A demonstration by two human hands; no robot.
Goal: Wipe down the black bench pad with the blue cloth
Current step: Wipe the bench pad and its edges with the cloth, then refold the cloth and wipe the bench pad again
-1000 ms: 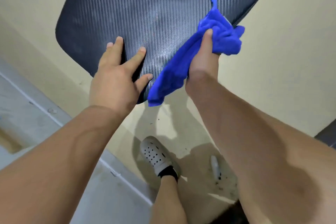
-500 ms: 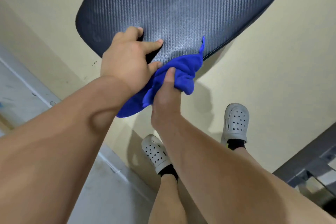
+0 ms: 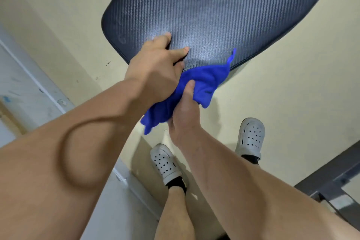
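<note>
**Figure: Wiping a bench pad, cloth at the near edge.**
Head view. The black bench pad point(image 3: 214, 15) fills the frame from 11 to 2 o'clock. The blue cloth point(image 3: 202, 80) lies bunched against the pad's rim at 6 o'clock, with 1 corner lapping onto the surface and the rest hanging off below. The right hand point(image 3: 185, 115) clasps the cloth, thumb pressed on top. The left hand point(image 3: 155, 68) braces the same rim with bent fingertips on the pad; whether it hooks under the edge cannot be told. Faint smudges show near the pad's 9 o'clock corner, so the job is judged partly done at best: that corner and the far stretch toward 12 o'clock likely remain. 2 white shoes point(image 3: 164, 163) stand below.
</note>
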